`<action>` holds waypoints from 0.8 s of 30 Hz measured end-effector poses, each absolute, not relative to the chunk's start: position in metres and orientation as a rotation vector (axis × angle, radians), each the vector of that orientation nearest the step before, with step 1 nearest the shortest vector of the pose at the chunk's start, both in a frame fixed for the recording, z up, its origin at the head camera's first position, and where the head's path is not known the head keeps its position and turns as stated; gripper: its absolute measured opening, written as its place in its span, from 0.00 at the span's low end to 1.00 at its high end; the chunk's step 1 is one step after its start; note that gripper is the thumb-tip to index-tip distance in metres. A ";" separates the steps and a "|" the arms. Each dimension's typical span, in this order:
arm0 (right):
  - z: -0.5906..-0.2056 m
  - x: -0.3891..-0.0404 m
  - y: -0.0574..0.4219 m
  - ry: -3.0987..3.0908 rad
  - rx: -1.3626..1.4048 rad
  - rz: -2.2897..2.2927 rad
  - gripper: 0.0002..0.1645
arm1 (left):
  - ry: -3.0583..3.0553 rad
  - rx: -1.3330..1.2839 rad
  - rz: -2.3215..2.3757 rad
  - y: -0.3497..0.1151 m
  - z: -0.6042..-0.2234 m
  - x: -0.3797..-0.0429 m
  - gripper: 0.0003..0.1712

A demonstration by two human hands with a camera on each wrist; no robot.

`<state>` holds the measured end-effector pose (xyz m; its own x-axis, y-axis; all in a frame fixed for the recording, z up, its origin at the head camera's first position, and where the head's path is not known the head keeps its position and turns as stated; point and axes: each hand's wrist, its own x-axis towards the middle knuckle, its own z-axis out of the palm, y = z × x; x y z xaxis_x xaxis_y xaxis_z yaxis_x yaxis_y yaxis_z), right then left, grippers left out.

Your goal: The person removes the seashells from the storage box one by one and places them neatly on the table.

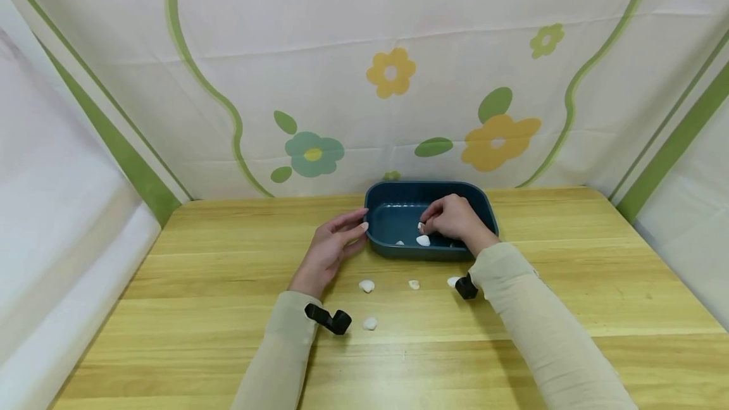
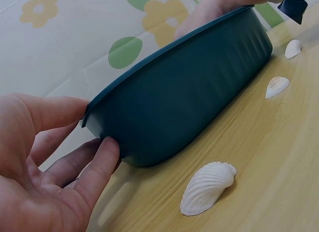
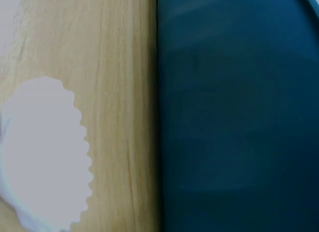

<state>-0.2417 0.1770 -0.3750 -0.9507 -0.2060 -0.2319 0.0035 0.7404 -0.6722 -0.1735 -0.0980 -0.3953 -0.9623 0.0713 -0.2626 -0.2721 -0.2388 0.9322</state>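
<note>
Inside a dark blue-green rectangular basin (image 1: 398, 250), my right hand (image 1: 455, 217) pinches a small white seashell (image 1: 420, 226) between thumb and fingers. Another white shell (image 1: 423, 241) lies on the basin floor just below those fingertips, with a smaller one (image 1: 400, 243) to its left. My left hand (image 1: 330, 248) touches the basin's left end, its fingers fairly straight against the rim and outer wall. Closest to that hand on the table is a ribbed white shell (image 2: 208, 188). The right wrist view shows the basin wall and a shell (image 3: 47, 152), but not the hand.
On the wooden table (image 1: 216, 334) in front of the basin lie more shells, including one in the middle (image 1: 414, 285), one nearer the front (image 1: 369, 323) and one by the right wrist camera (image 1: 453, 281). A flower-printed cloth (image 1: 342, 30) stands behind the basin.
</note>
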 end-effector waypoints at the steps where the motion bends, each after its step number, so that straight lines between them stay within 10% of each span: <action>1: -0.375 -0.242 0.177 2.650 -0.158 -1.024 0.07 | 1.784 -0.246 2.300 -0.098 -0.395 -0.174 0.23; 24: -0.375 -0.241 0.177 2.651 -0.199 -1.017 0.08 | 1.768 -0.242 2.308 -0.098 -0.395 -0.174 0.24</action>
